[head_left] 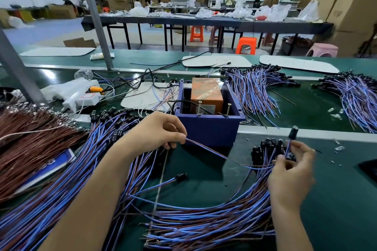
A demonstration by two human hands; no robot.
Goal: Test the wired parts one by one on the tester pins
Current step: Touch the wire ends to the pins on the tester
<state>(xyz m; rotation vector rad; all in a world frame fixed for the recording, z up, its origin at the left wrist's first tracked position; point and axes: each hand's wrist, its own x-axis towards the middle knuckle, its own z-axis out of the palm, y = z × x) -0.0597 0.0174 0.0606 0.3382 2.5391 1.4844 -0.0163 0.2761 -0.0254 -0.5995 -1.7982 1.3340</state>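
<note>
The tester is a purple box (210, 128) with an orange block inside and two upright screw pins (200, 108) on its near rim. My left hand (161, 130) pinches the loose wire ends of one wired part (214, 151) just left of the box. My right hand (293, 167) pinches the same part's blue and brown wires below its black head (293, 132), which sticks up. The wire sags between both hands. Beneath my right hand lies a bundle of wired parts (204, 222) with black heads. Another large bundle (61, 179) is spread under my left arm.
More blue-brown wire bundles (257, 89) lie right of the tester and at the far right. Brown wires (30, 140) pile at the left. A white power strip (81, 99) and cables sit behind. A grey post (95, 18) rises at the back left.
</note>
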